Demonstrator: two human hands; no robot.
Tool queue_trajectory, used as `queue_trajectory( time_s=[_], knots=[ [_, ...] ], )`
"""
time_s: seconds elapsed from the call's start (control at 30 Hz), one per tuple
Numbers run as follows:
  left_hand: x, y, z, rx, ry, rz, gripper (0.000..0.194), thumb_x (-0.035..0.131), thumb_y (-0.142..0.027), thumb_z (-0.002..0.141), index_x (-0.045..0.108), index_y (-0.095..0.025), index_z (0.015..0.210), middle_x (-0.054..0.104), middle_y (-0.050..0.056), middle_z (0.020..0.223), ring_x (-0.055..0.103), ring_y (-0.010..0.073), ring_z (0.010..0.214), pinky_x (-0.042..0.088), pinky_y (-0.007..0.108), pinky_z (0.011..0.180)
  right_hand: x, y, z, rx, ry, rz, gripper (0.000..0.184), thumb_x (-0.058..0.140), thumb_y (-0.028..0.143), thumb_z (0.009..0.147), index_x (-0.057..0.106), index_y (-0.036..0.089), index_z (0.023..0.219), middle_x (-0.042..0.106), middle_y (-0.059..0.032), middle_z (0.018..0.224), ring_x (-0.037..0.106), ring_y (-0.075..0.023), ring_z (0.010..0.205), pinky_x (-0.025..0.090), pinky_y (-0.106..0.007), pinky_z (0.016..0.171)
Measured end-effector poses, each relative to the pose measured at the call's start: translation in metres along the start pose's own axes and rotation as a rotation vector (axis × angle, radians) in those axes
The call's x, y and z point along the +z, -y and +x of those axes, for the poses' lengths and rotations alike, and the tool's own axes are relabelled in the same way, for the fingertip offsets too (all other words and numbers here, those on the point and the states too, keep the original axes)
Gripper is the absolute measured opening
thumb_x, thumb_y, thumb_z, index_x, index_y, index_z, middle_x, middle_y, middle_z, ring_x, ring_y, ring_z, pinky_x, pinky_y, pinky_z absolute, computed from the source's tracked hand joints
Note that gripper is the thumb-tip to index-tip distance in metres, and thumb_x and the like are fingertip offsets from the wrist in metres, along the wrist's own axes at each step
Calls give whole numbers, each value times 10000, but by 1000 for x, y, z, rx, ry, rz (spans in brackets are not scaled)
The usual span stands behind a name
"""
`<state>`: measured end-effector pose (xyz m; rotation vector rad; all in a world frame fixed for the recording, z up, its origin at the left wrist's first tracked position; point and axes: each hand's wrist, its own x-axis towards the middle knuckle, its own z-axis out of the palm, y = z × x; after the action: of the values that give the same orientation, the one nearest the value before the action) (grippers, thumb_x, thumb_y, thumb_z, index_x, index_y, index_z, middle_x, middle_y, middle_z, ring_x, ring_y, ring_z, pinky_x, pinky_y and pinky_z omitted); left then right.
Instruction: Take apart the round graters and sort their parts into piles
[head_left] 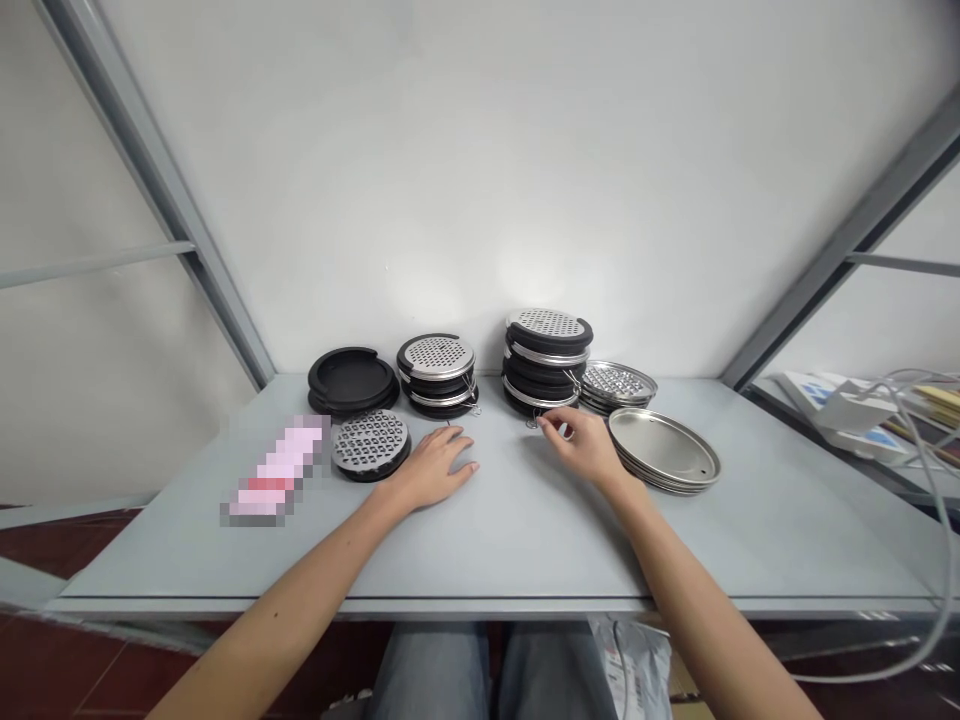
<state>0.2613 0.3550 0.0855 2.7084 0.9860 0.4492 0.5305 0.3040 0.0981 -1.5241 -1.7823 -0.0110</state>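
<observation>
The left hand (429, 468) lies open and empty on the grey table (525, 550). The right hand (581, 445) reaches a wire loop (531, 423), its grip unclear, at the foot of a tall stack of black-and-steel round graters (541, 345); a hard tug could topple it.

I face a white wall (480, 170) across a pale grey table (525, 550), with grey metal struts (150, 170) slanting up on both sides, dark red floor tiles (60, 660) below, and papers (930, 405) on a shelf to my right.
</observation>
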Motion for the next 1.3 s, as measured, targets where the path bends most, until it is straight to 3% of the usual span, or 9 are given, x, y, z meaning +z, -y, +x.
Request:
queue_trajectory(
  time_s=[0.17, 0.33, 0.5, 0.7, 0.8, 1.0, 1.17, 1.3],
  knots=[
    [1, 2, 0, 27, -11, 18, 414, 481, -415, 926, 561, -164, 1245, 512, 125, 1338, 444, 268, 1279, 357, 417, 1089, 12, 3, -3, -67, 87, 34, 199, 510, 304, 883, 664, 190, 830, 679, -39, 756, 592, -165, 646, 466, -280, 613],
    [-1, 1, -2, 48, 17, 31, 426, 501, -408, 918, 539, -165, 1266, 486, 138, 1363, 421, 283, 1295, 348, 437, 1092, 23, 12, 8, -139, 49, 43, 210, 501, 292, 894, 639, 190, 1016, 683, -79, 957, 629, -211, 858, 511, -330, 737],
    [-2, 0, -2, 79, 30, 33, 441, 481, -420, 928, 524, -159, 1282, 491, 141, 1336, 417, 288, 1290, 344, 449, 1093, 40, 50, 49, -321, -30, -33, 377, 510, 276, 890, 549, 177, 1253, 577, -118, 1268, 523, -255, 1163, 431, -406, 1000],
    [-4, 1, -4, 92, 34, 21, 450, 471, -436, 932, 511, -174, 1295, 491, 134, 1334, 421, 282, 1280, 355, 449, 1083, 70, 77, 105, -443, 119, -163, 628, 595, 335, 850, 412, 135, 1416, 384, -136, 1488, 317, -313, 1379, 308, -477, 1111],
    [-4, 2, -4, 95, 44, 19, 452, 464, -429, 935, 506, -163, 1299, 479, 136, 1348, 408, 282, 1290, 350, 439, 1087, 75, 76, 121, -437, 190, -176, 594, 626, 355, 840, 480, 155, 1380, 423, -133, 1465, 339, -316, 1375, 303, -483, 1116],
    [-4, 2, -4, 82, 52, 17, 455, 459, -429, 935, 502, -165, 1304, 456, 139, 1379, 386, 288, 1314, 333, 441, 1098, 69, 72, 132, -474, 248, -175, 443, 608, 313, 879, 574, 184, 1301, 561, -90, 1354, 490, -271, 1274, 418, -403, 1047],
    [-4, 1, -4, 76, 44, -2, 445, 464, -426, 930, 512, -172, 1292, 465, 140, 1379, 389, 296, 1317, 337, 454, 1090, 69, 69, 128, -570, 145, -230, 375, 527, 284, 931, 571, 193, 1291, 589, -72, 1324, 512, -264, 1248, 405, -430, 1052],
    [-4, 2, -4, 74, 42, -6, 461, 465, -436, 929, 507, -173, 1305, 463, 143, 1384, 389, 297, 1319, 332, 457, 1092, 72, 65, 123, -568, 33, -238, 355, 472, 291, 960, 564, 187, 1287, 616, -78, 1289, 560, -243, 1197, 454, -398, 976]
  ],
)
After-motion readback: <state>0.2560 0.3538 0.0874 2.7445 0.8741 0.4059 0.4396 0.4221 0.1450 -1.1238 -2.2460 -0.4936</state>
